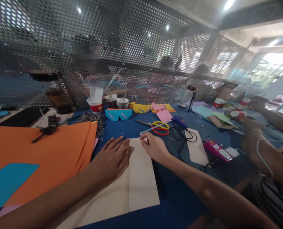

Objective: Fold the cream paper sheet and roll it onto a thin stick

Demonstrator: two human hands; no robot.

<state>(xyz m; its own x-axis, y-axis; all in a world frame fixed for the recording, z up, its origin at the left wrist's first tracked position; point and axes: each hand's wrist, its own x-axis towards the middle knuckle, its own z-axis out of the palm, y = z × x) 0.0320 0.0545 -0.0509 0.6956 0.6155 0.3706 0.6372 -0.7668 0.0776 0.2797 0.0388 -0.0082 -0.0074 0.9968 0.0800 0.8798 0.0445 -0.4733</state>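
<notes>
Cream card sheet [143,178] pressed flat between our hands, with the line down it needing care

We have the sheet directly before us at six o'clock on the blue worktop [172,187], a lengthwise line dividing it; whether that is a crease or a seam, we cannot tell. Our left hand [116,156] lies palm down over the sheet, fingers extended and slightly spread, tips pointing to twelve o'clock. Our right hand [154,147] is curled at the far edge, thumb and forefinger close together; we cannot tell whether they pinch the card or merely rest on it.

As we judge it, the step in hand is steadying and lining up the sheet at its far end. The next move calls for even pressure from the left palm while the right fingertips follow the line toward six o'clock, so nothing skews.

Around the sheet, we see orange paper sheets [57,143] at ten o'clock and a turquoise paper eye-mask [118,114] near twelve. Scissors [153,124] lie at one o'clock, beside a translucent stick [157,126] whose near end sits close to our right fingertips. Beyond them is a blue glue gun [180,121], and a smaller cream card piece [196,148] lies at two.
</notes>
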